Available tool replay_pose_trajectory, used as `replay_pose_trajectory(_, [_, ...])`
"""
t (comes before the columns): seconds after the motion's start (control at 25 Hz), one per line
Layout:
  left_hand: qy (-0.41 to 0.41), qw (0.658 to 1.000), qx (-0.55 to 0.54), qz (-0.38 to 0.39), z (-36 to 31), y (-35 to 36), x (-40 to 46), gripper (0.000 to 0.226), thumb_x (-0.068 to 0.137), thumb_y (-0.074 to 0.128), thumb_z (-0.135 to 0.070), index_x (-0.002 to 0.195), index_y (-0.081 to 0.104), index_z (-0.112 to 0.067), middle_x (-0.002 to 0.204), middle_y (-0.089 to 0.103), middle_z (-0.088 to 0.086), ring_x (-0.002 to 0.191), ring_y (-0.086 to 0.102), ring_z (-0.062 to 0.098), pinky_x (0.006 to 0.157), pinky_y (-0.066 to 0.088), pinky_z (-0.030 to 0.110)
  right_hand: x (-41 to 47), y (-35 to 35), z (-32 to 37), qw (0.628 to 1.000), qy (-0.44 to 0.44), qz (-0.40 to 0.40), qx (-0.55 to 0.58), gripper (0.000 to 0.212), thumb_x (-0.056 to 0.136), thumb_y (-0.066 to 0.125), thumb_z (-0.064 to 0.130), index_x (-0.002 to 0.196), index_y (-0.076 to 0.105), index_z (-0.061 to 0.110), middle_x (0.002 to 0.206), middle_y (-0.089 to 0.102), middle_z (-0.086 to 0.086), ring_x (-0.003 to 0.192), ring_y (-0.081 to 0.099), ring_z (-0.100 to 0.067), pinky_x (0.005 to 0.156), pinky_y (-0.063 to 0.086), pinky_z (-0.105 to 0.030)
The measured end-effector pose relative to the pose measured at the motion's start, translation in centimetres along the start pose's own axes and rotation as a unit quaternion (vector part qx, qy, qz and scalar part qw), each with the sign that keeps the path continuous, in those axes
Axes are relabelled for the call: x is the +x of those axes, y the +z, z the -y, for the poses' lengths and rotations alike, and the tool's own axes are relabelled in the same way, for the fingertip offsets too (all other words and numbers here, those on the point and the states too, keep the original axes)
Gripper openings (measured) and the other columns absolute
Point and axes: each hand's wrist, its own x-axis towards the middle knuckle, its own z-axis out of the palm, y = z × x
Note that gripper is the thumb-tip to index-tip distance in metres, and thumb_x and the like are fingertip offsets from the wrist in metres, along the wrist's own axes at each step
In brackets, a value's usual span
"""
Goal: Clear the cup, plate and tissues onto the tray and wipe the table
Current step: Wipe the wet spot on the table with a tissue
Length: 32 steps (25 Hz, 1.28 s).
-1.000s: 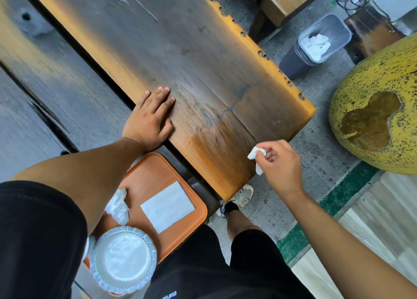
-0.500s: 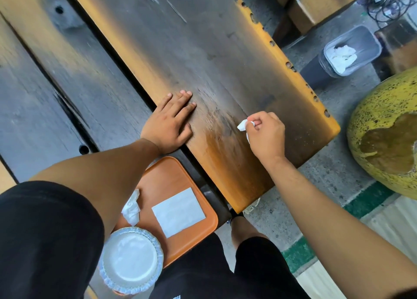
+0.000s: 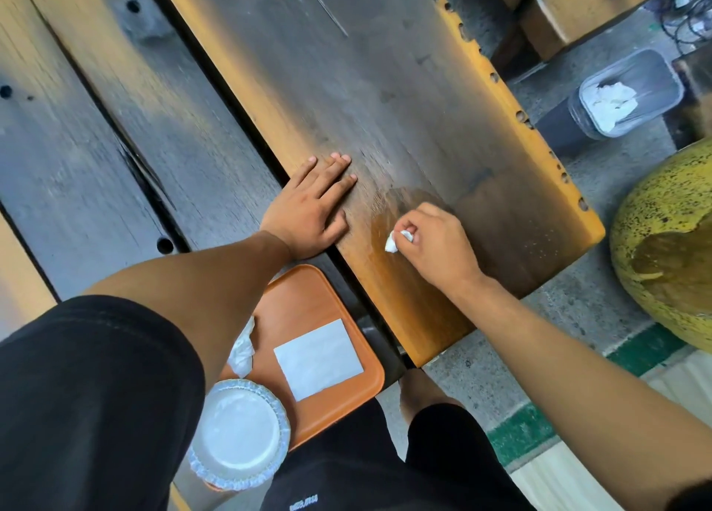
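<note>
My right hand point(image 3: 435, 241) presses a small crumpled white tissue point(image 3: 395, 242) against the dark wooden table point(image 3: 385, 86), near its front end. Flat on the table's left edge lies my left hand point(image 3: 310, 208), fingers spread and holding nothing. Below the table an orange tray point(image 3: 304, 298) carries a flat white napkin point(image 3: 318, 358), a crumpled tissue point(image 3: 242, 350) and a white plate with a foil rim point(image 3: 239, 433). My left arm hides part of the tray. No cup shows.
A dark bench plank point(image 3: 96, 144) runs to the left of the table. On the floor at the right stand a grey bin with white waste point(image 3: 624, 94) and a large yellow speckled round object point(image 3: 670, 241). A wooden bench point(image 3: 570, 5) sits at the far top.
My right hand carried the tissue from beyond the table's front corner onto the tabletop and then slid it nearer to my left hand. The left hand stayed flat on the table.
</note>
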Motion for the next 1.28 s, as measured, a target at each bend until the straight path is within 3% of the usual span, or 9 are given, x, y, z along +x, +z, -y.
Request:
replay_pose_trajectory(0.12, [-0.001, 1.000, -0.001, -0.001, 0.0, -0.1, 0.0, 0.063, 0.094, 0.045, -0.038, 0.151, 0.045, -0.010, 0.164, 0.031, 0.013, 0.154, 0.027, 0.029, 0.128, 0.016, 0.048, -4.6, 0.1, -1.1, 0.999, -0.009, 0.046, 0.014, 0.003, 0.090, 0.071, 0.019, 0.091, 0.073, 0.017, 0.090, 0.055, 0.008, 0.063, 0.048, -0.001, 0.065, 0.043, -0.017])
replay_pose_trajectory(0.28, [-0.001, 1.000, -0.002, 0.005, 0.0, -0.1, 0.0, 0.063, 0.094, 0.047, -0.037, 0.151, 0.044, -0.011, 0.165, 0.030, 0.013, 0.155, 0.026, 0.029, 0.127, 0.017, 0.049, -10.5, -0.3, -3.2, 0.991, -0.012, 0.124, 0.040, 0.002, 0.093, 0.069, 0.020, 0.090, 0.069, 0.021, 0.091, 0.050, 0.013, 0.070, 0.052, -0.005, 0.064, 0.041, -0.012])
replay_pose_trajectory(0.4, [0.000, 1.000, -0.002, 0.005, -0.1, -0.1, 0.0, 0.063, 0.094, 0.047, -0.037, 0.151, 0.044, -0.011, 0.165, 0.030, 0.013, 0.155, 0.025, 0.029, 0.127, 0.018, 0.050, -12.7, -0.7, -4.7, 0.989, 0.014, 0.139, 0.039, 0.004, 0.092, 0.071, 0.019, 0.091, 0.071, 0.023, 0.093, 0.052, 0.015, 0.073, 0.055, -0.007, 0.063, 0.042, -0.010])
replay_pose_trajectory(0.48, [0.000, 1.000, -0.002, 0.005, -0.1, -0.1, 0.0, 0.063, 0.095, 0.047, -0.037, 0.152, 0.043, -0.011, 0.165, 0.030, 0.012, 0.155, 0.025, 0.029, 0.127, 0.018, 0.049, -13.5, -1.0, -5.4, 0.991, 0.049, 0.118, 0.027, 0.005, 0.092, 0.071, 0.020, 0.091, 0.072, 0.025, 0.093, 0.054, 0.015, 0.071, 0.057, -0.011, 0.061, 0.045, -0.014])
replay_pose_trajectory(0.64, [0.001, 1.000, -0.010, -0.008, -0.1, -0.1, 0.0, 0.061, 0.094, 0.048, -0.035, 0.150, 0.046, -0.010, 0.164, 0.033, 0.014, 0.154, 0.027, 0.029, 0.127, 0.019, 0.050, -13.5, -2.5, -6.1, 0.987, 0.156, -0.002, 0.049, 0.007, 0.089, 0.072, 0.020, 0.087, 0.071, 0.027, 0.091, 0.058, 0.012, 0.072, 0.059, -0.014, 0.062, 0.046, -0.011])
replay_pose_trajectory(0.8, [0.003, 1.000, -0.015, -0.008, -0.2, -0.2, 0.0, 0.061, 0.094, 0.048, -0.034, 0.150, 0.046, -0.009, 0.164, 0.033, 0.014, 0.154, 0.027, 0.029, 0.126, 0.020, 0.050, -8.9, -3.2, -5.3, 0.980, 0.170, -0.080, 0.069, 0.005, 0.091, 0.072, 0.023, 0.096, 0.074, 0.024, 0.093, 0.060, 0.006, 0.073, 0.059, -0.008, 0.066, 0.047, -0.010])
replay_pose_trajectory(0.88, [0.002, 1.000, -0.015, -0.008, -0.3, -0.3, 0.0, 0.060, 0.094, 0.049, -0.033, 0.149, 0.047, -0.009, 0.163, 0.034, 0.014, 0.154, 0.028, 0.029, 0.126, 0.020, 0.050, -5.4, -2.7, -4.2, 0.978, 0.162, -0.108, 0.072, 0.015, 0.091, 0.071, 0.022, 0.106, 0.074, 0.019, 0.097, 0.062, 0.001, 0.077, 0.060, -0.007, 0.072, 0.044, -0.007])
replay_pose_trajectory(1.08, [0.006, 1.000, -0.020, 0.001, -0.1, -0.5, -0.1, 0.059, 0.097, 0.042, -0.034, 0.151, 0.045, -0.009, 0.164, 0.033, 0.014, 0.154, 0.027, 0.030, 0.126, 0.020, 0.051, 2.1, -1.4, -0.7, 0.979, 0.136, -0.123, 0.085, 0.014, 0.090, 0.073, 0.024, 0.102, 0.072, 0.015, 0.098, 0.065, -0.004, 0.087, 0.063, -0.016, 0.082, 0.055, -0.030])
replay_pose_trajectory(1.28, [0.009, 0.999, -0.034, 0.014, 0.0, -0.7, -0.2, 0.054, 0.102, 0.037, -0.027, 0.153, 0.042, -0.009, 0.164, 0.031, 0.015, 0.154, 0.026, 0.032, 0.127, 0.017, 0.051, 5.2, 0.8, 2.0, 0.988, 0.099, -0.093, 0.072, 0.011, 0.087, 0.073, 0.026, 0.091, 0.075, 0.016, 0.090, 0.065, 0.000, 0.078, 0.063, -0.015, 0.078, 0.055, -0.034])
